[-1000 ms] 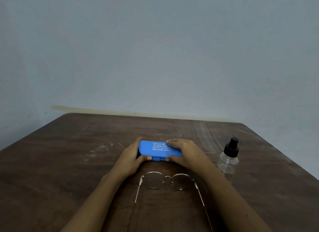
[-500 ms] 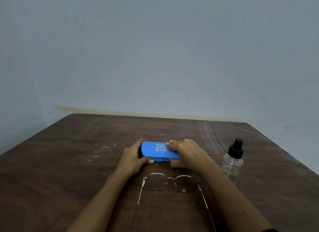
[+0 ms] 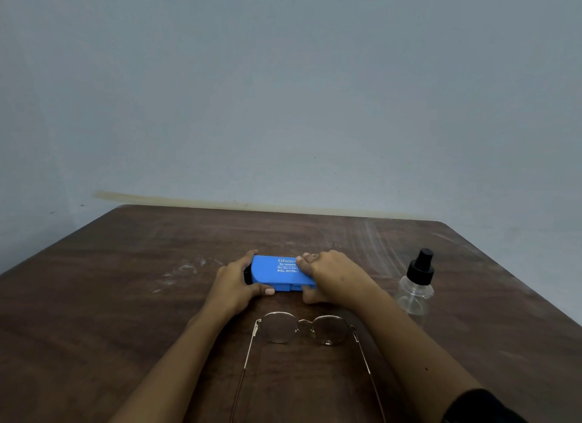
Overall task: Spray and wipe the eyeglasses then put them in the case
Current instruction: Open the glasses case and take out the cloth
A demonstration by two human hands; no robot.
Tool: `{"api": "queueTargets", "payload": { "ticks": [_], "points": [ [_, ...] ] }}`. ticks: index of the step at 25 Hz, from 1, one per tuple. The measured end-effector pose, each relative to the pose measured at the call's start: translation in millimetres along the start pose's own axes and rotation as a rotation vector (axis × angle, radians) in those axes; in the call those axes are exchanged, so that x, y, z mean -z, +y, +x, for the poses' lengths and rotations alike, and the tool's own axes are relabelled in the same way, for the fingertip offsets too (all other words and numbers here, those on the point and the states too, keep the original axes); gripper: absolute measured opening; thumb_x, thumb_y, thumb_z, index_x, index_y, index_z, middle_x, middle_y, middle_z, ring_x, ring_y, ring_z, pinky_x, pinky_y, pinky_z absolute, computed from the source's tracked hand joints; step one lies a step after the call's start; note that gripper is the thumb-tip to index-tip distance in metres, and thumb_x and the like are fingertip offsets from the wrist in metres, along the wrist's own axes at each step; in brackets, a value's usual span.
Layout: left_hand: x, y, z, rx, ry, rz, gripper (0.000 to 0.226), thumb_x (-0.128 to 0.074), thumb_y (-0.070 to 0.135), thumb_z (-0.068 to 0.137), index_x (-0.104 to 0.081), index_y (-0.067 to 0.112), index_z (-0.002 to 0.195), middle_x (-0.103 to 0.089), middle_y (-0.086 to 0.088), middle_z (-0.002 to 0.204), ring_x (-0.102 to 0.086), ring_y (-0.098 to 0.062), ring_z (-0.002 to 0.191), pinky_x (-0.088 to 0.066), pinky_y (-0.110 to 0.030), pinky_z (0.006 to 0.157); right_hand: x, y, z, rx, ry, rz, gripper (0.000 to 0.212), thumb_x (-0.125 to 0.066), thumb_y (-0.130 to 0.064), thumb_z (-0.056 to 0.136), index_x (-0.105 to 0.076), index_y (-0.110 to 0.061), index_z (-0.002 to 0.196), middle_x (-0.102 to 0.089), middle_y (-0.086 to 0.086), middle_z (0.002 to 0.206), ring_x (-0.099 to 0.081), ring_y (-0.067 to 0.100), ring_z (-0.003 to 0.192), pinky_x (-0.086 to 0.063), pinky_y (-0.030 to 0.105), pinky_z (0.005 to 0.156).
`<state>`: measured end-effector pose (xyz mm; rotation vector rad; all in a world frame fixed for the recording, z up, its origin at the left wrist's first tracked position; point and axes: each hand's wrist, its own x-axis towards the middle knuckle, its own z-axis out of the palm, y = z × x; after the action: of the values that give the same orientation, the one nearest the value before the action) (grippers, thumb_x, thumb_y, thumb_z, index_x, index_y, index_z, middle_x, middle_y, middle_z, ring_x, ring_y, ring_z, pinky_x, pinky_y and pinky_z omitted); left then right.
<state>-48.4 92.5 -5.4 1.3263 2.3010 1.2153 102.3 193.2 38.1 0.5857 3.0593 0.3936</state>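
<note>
A blue eyeglass case [image 3: 273, 273] with white print lies on the brown table [image 3: 126, 281], held at both ends. My left hand [image 3: 234, 284] grips its left end, thumb along the front edge. My right hand [image 3: 330, 273] covers its right end, fingers over the lid and thumb below. A dark gap shows at the case's left end. Thin metal-framed round eyeglasses [image 3: 307, 328] lie unfolded between my forearms, nearer to me than the case, temples pointing toward me. A clear spray bottle [image 3: 416, 285] with a black nozzle stands upright to the right of my right hand.
The table's far edge meets a plain grey-blue wall [image 3: 283, 107]. Pale smudges mark the wood left of the case and at the far right. No cloth is in view.
Both hands have kept their hold on the case. The lid's left end looks slightly raised now, showing a dark gap. The glasses and bottle lie where they were.
</note>
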Motion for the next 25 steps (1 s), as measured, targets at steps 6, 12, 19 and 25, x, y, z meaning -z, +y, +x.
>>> {"api": "queueTargets", "payload": {
  "ticks": [6,12,19,25],
  "points": [
    [3,6,-6,-0.002,0.003,-0.02,0.084,-0.078,0.014,0.064,-0.035,0.015,0.137,-0.048,-0.009,0.138,-0.039,-0.022,0.13,-0.032,-0.032,0.105,3,-1,-3,0.019,0.013,-0.009,0.063,-0.049,-0.028,0.085,-0.028,-0.001,0.138,-0.045,0.021,0.136,-0.051,0.035,0.112,-0.043,0.037,0.087],
    [6,10,-12,-0.042,-0.022,-0.059,0.078,-0.077,0.007,0.065,-0.04,0.015,0.133,-0.055,-0.007,0.131,-0.047,-0.018,0.122,-0.034,-0.019,0.093,12,5,-2,-0.008,0.039,0.103,0.054,-0.053,-0.03,0.084,-0.044,-0.005,0.131,-0.064,0.019,0.106,-0.047,0.025,0.078,-0.039,0.033,0.068],
    [8,6,-7,-0.001,-0.072,-0.018,0.093,-0.077,0.015,0.066,-0.022,0.019,0.141,-0.044,-0.009,0.139,-0.04,-0.024,0.127,-0.036,-0.031,0.1,10,7,0,-0.256,0.032,0.351,0.045,-0.041,-0.035,0.094,-0.036,-0.025,0.137,-0.051,0.01,0.135,-0.044,0.03,0.123,-0.028,0.044,0.108],
    [8,7,-4,0.027,-0.059,-0.003,0.091,-0.078,0.016,0.065,-0.026,0.017,0.14,-0.047,-0.007,0.136,-0.041,-0.023,0.125,-0.035,-0.027,0.096,-6,11,12,-0.573,0.316,0.674,0.034,-0.052,-0.035,0.089,-0.057,-0.013,0.114,-0.054,0.009,0.119,-0.047,0.027,0.114,-0.042,0.037,0.091]
  ]
}}
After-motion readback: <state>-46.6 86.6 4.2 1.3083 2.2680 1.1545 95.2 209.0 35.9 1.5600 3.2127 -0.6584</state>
